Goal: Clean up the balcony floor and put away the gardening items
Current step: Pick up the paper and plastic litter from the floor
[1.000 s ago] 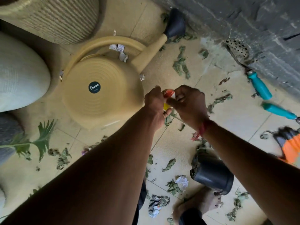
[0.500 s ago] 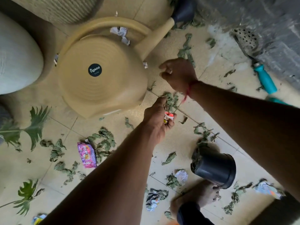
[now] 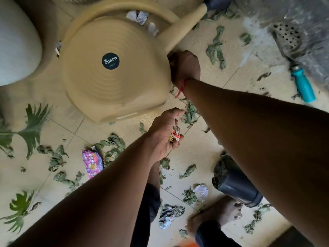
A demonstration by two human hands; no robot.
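Right hand (image 3: pixel 185 68) has moved off the open tile over to the tipped watering can (image 3: pixel 114 72), and it's now tucked against the can's side right under the spout. The fingers are hidden there, so I can't tell whether that grip has anything in it. Left hand (image 3: pixel 165 134) hangs over the middle of the floor (image 3: pixel 236 72), grip curled round a wad of crumpled wrappers (image 3: pixel 175 136) (red and yellow bits poking out).

Progress-wise I'd call it early days. One handful of litter is collected, and that's about it. Dry leaves (image 3: pixel 216 45) are all over the tiles, and a pink wrapper (image 3: pixel 92 162) sits toward the left edge. There's balled paper (image 3: pixel 200 191) near the bottom edge. The black pot (image 3: pixel 238 189) lies on its side by a bare foot, and the teal-handled tool (image 3: pixel 302 86) is at the far right edge by the wall. None of the gardening stuff is put away yet.
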